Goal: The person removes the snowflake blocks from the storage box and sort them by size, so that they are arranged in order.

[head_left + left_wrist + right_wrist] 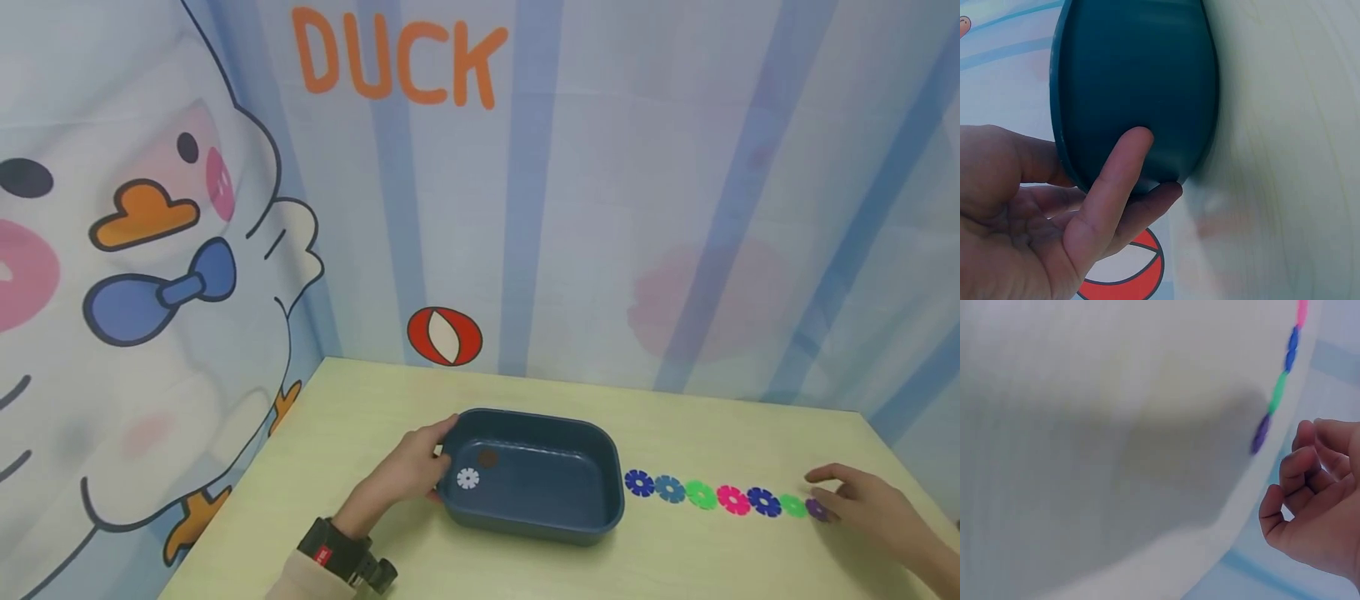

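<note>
A dark blue plastic basin [532, 521] sits on the table, with a white snowflake disc [461, 483] and a brown disc [488, 458] inside at its left. My left hand [412, 465] grips the basin's left end, thumb at the rim and fingers against the outer wall. Right of the basin runs a row of snowflake discs: blue [632, 483], steel blue [662, 490], green [694, 496], pink [726, 502], dark blue [757, 502], green [792, 506] and purple [816, 511]. Beside the purple end my right hand [870, 504] hovers with loosely bent fingers, holding nothing.
The pale yellow table [675, 567] meets a striped fabric backdrop [600, 208] behind it. A printed duck [150, 375] covers the cloth on the left. A black strap with a small device [341, 554] is on my left wrist.
</note>
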{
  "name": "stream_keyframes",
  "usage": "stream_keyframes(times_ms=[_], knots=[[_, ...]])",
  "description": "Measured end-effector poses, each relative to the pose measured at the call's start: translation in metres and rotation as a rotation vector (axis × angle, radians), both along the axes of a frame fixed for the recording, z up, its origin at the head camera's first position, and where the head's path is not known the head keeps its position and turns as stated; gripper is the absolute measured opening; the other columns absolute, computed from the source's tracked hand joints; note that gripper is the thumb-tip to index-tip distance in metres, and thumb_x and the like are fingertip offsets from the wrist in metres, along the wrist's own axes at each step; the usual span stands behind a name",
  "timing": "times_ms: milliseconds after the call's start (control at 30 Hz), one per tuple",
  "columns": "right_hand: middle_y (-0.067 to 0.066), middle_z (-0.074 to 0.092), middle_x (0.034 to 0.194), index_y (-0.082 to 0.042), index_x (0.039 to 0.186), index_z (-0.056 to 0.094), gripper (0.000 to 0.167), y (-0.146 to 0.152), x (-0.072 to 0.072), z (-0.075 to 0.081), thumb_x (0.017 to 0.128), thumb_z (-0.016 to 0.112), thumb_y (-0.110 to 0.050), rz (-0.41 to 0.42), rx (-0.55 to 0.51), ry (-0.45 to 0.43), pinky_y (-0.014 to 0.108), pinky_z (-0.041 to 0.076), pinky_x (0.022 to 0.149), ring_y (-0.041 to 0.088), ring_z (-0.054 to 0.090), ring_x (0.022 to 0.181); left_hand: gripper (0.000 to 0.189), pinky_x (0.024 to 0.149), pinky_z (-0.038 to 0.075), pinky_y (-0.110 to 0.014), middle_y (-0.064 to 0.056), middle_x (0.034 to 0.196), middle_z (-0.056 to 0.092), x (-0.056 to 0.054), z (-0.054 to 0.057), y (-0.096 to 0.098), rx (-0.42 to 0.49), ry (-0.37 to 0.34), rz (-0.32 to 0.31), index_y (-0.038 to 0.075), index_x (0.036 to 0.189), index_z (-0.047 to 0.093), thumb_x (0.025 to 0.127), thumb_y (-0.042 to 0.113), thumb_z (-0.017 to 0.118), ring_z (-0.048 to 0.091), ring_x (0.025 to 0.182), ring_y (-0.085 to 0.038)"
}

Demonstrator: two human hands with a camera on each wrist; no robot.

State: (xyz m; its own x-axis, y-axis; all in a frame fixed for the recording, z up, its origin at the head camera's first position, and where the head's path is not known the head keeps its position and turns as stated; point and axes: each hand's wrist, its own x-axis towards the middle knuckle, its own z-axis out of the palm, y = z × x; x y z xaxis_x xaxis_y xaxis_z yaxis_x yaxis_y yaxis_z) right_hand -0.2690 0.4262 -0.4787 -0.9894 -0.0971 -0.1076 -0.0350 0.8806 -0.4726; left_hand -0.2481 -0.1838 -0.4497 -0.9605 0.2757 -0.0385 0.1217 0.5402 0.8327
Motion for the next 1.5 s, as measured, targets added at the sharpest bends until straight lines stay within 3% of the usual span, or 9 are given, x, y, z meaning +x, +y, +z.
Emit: stream_keyframes(times_ms=[100, 267, 567, 833, 1167, 1300, 1400, 1500], knots=[[0.002, 0.063, 0.071, 0.009, 0.129, 0.063, 0.036, -0.021, 0.003, 0.011, 0.111, 0.053, -0.021, 0.041, -0.05, 0.061, 0.027, 0.042, 0.053, 0.015, 0.051, 0.059, 0.068, 0.051, 0.065, -0.037, -0.033, 0.152, 0.052, -0.001, 0.0, -0.001, -0.002, 0.003, -0.002, 0.0, 0.165, 0.032, 0.1, -0.007, 0.051, 0.072, 0.071, -0.022], [0.001, 0.061, 0.07, 0.001, 0.127, 0.067, 0.03, -0.061, 0.008, 0.024, 0.11, 0.058, -0.021, 0.148, -0.156, 0.163, 0.028, 0.04, 0.048, 0.012, 0.045, 0.054, 0.068, 0.052, 0.066, -0.039, -0.034, 0.153, 0.051, -0.001, -0.001, 0.0, 0.0, 0.0, -0.005, 0.0, 0.165, 0.031, 0.1, -0.007, 0.051, 0.071, 0.068, -0.022], [0.001, 0.062, 0.072, -0.006, 0.124, 0.07, 0.022, -0.129, 0.0, 0.042, 0.107, 0.062, -0.018, 0.313, -0.303, 0.219, 0.026, 0.046, 0.05, 0.014, 0.053, 0.059, 0.069, 0.052, 0.066, -0.041, -0.035, 0.153, 0.051, -0.002, -0.001, 0.0, -0.001, 0.006, -0.005, -0.001, 0.165, 0.031, 0.099, -0.008, 0.05, 0.074, 0.071, -0.025], [-0.009, 0.062, 0.071, -0.012, 0.121, 0.072, 0.017, -0.183, -0.006, 0.054, 0.106, 0.064, -0.014, 0.463, -0.374, 0.257, 0.025, 0.049, 0.056, 0.01, 0.061, 0.068, 0.069, 0.05, 0.064, -0.036, -0.034, 0.152, 0.052, -0.003, 0.0, 0.0, -0.003, 0.008, -0.004, -0.002, 0.164, 0.032, 0.098, -0.009, 0.052, 0.076, 0.088, -0.029], [-0.001, 0.067, 0.076, -0.004, 0.124, 0.071, 0.022, -0.232, -0.015, 0.057, 0.106, 0.064, -0.016, 0.594, -0.406, 0.222, 0.027, 0.054, 0.057, 0.009, 0.062, 0.065, 0.068, 0.05, 0.064, -0.035, -0.035, 0.152, 0.052, -0.001, -0.001, -0.001, -0.002, 0.009, -0.01, -0.003, 0.164, 0.032, 0.098, -0.008, 0.052, 0.075, 0.081, -0.028], [0.007, 0.069, 0.078, -0.004, 0.124, 0.071, 0.023, -0.247, -0.017, 0.056, 0.107, 0.064, -0.018, 0.621, -0.413, 0.209, 0.026, 0.055, 0.058, 0.018, 0.063, 0.066, 0.069, 0.049, 0.064, -0.036, -0.035, 0.151, 0.052, -0.001, -0.001, -0.001, 0.0, 0.015, -0.012, -0.004, 0.163, 0.032, 0.098, -0.009, 0.052, 0.075, 0.083, -0.028], [0.003, 0.07, 0.079, -0.004, 0.124, 0.071, 0.024, -0.257, -0.017, 0.054, 0.106, 0.065, -0.019, 0.63, -0.417, 0.203, 0.026, 0.055, 0.059, 0.024, 0.064, 0.068, 0.069, 0.049, 0.064, -0.037, -0.036, 0.151, 0.052, -0.001, -0.001, -0.002, 0.001, 0.019, -0.016, -0.004, 0.163, 0.032, 0.098, -0.009, 0.052, 0.076, 0.082, -0.029], [0.001, 0.07, 0.08, -0.004, 0.123, 0.072, 0.024, -0.266, -0.017, 0.052, 0.106, 0.066, -0.02, 0.636, -0.412, 0.195, 0.026, 0.054, 0.057, 0.021, 0.063, 0.067, 0.068, 0.049, 0.064, -0.036, -0.035, 0.151, 0.052, -0.002, 0.0, -0.001, -0.002, 0.018, -0.017, -0.005, 0.163, 0.032, 0.098, -0.009, 0.052, 0.076, 0.082, -0.03]])
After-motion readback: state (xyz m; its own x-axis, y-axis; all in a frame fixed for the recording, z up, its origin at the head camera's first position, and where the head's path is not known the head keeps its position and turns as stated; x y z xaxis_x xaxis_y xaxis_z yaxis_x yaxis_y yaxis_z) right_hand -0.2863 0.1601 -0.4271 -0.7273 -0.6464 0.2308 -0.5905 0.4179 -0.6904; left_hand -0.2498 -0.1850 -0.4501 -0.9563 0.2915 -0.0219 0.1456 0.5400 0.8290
